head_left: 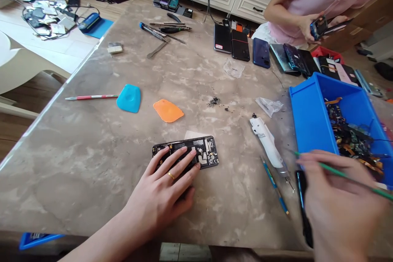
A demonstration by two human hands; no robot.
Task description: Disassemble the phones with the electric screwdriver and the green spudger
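My left hand [172, 176], fingers spread, lies flat over an opened phone [211, 153] on the table. The phone's dark frame and small inner parts show at its right end; the rest is beneath my fingers. My right hand [340, 200], blurred, is closed around a slim green tool [337, 173] with a thin tip pointing left; I cannot tell its exact kind. Near that hand lie a white electric screwdriver [269, 143], a blue pen-like tool [275, 188] and a dark narrow object [303, 208], partly covered by the hand.
A blue bin [310, 118] of phone parts stands right. Orange [168, 110] and teal [129, 98] flat pry pieces, a red pencil-like tool [95, 97] and small screws [214, 101] lie on the table. Phones [261, 52] line the back; a person in pink [319, 4] holds another.
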